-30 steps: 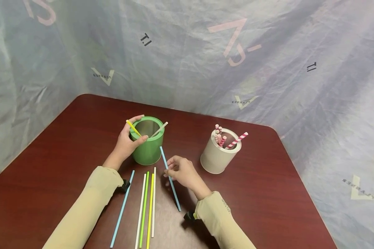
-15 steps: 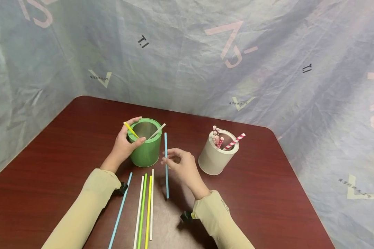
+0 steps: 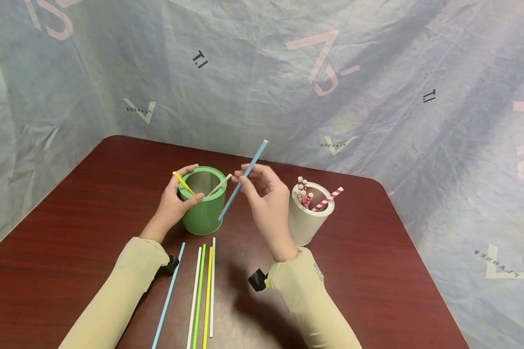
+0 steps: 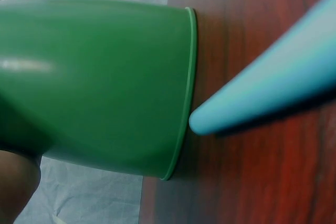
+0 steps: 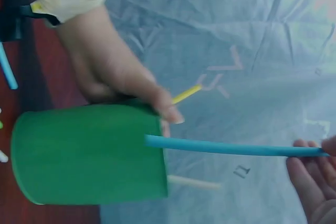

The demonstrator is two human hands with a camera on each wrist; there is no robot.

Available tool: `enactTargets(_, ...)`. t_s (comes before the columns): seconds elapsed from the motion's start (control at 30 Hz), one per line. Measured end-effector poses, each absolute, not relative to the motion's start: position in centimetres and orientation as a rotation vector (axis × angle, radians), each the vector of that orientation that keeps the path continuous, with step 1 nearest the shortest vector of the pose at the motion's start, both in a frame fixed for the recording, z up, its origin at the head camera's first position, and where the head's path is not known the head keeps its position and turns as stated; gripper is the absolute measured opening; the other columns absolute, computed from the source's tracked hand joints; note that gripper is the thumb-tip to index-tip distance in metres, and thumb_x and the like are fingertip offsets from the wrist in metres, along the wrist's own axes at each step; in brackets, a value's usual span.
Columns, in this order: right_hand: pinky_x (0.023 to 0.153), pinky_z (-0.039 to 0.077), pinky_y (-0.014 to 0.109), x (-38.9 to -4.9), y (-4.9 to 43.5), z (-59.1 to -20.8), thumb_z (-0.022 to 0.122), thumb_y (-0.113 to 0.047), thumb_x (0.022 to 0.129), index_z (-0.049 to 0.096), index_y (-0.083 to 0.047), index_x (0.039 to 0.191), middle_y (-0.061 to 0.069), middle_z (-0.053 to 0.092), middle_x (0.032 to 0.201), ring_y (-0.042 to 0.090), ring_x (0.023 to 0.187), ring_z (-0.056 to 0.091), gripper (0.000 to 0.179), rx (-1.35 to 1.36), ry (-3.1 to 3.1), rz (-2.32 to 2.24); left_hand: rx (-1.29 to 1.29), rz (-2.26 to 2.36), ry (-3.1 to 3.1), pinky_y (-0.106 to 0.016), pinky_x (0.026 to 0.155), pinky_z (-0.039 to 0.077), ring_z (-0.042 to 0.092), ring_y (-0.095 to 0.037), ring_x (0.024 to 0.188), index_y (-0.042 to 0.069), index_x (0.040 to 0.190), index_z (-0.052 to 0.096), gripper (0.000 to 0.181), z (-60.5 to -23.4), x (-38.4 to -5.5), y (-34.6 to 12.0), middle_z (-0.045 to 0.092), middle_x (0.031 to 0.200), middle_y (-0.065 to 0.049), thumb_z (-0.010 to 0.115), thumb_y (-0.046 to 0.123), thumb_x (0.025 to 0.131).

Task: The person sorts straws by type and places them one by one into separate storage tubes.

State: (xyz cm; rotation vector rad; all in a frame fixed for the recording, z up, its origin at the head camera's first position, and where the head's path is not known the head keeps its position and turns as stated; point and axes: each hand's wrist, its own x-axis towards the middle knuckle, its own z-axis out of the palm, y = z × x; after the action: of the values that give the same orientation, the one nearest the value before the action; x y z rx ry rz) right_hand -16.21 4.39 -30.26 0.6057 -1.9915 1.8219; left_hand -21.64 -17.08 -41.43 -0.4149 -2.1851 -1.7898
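My left hand grips the green can from its left side, thumb over the front rim. A yellow straw and a whitish straw lean out of that can. Between thumb and fingers, my right hand pinches a blue straw, raised off the table and tilted, its lower end in front of the can's right side in the head view. The right wrist view shows the straw's far end overlapping the can wall just below the rim. Another blue straw lies near the can's base in the left wrist view.
On the dark red table, several loose straws in white, green and yellow lie before the can, with a blue straw left of them. A white can with several red-striped straws stands at right. A grey cloth hangs behind.
My right hand has lifted the blue straw off the table, up beside the green can's rim, and its top now tilts right. My left hand stays on the can.
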Motion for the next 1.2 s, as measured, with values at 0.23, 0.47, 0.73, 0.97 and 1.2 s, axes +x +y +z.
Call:
enactTargets(0.23, 0.087, 0.056, 0.038, -16.8, 3.0, -29.8, 0.06, -0.004, 0.094, 0.06, 0.007, 0.106, 0.024, 0.07, 0.102, 0.027, 0.095, 0.071, 0.017, 0.761, -1.732, 1.739, -0.396, -1.804, -2.188, -0.023, 0.087, 0.04, 0.048, -0.007, 0.107, 0.018, 0.148, 0.038, 0.071, -41.3, -21.4, -17.0, 0.046, 0.141, -0.01, 0.067, 0.009, 0.084)
enactTargets(0.47, 0.085, 0.057, 0.032, -17.6, 1.9, -31.5, 0.058, -0.004, 0.094, 0.06, 0.005, 0.107, 0.021, 0.071, 0.102, 0.027, 0.096, 0.071, 0.015, 0.852, -1.77, 1.568, -0.386, -1.806, -2.197, -0.028, 0.09, 0.039, 0.047, -0.007, 0.108, 0.017, 0.149, 0.037, 0.072, -41.3, -21.5, -17.1, 0.045, 0.142, -0.011, 0.067, 0.009, 0.084)
enactTargets(0.73, 0.085, 0.056, 0.028, -18.2, 1.3, -32.6, 0.058, -0.01, 0.096, 0.061, 0.004, 0.109, 0.018, 0.072, 0.103, 0.024, 0.096, 0.071, 0.019, 0.815, -1.854, 1.543, -0.4, -1.795, -2.193, -0.029, 0.091, 0.039, 0.047, -0.006, 0.11, 0.018, 0.149, 0.037, 0.072, -41.3, -21.6, -17.1, 0.044, 0.145, -0.009, 0.067, 0.008, 0.084)
enactTargets(0.97, 0.083, 0.057, 0.027, -18.5, 0.9, -33.5, 0.059, -0.008, 0.095, 0.063, 0.0, 0.11, 0.015, 0.073, 0.103, 0.022, 0.097, 0.071, 0.018, 0.764, -1.942, 1.541, -0.41, -1.786, -2.183, -0.026, 0.091, 0.038, 0.046, -0.003, 0.11, 0.014, 0.148, 0.037, 0.072, -41.3, -21.6, -17.0, 0.041, 0.148, -0.011, 0.068, 0.008, 0.084)
enactTargets(1.2, 0.083, 0.056, 0.024, -19.1, 0.6, -34.7, 0.06, -0.009, 0.095, 0.064, -0.003, 0.11, 0.01, 0.073, 0.102, 0.018, 0.099, 0.071, 0.017, 0.74, -2.057, 1.506, -0.415, -1.806, -2.171, -0.022, 0.092, 0.038, 0.047, -0.004, 0.11, 0.015, 0.148, 0.038, 0.069, -41.2, -21.5, -16.9, 0.042, 0.147, -0.01, 0.065, 0.006, 0.085)
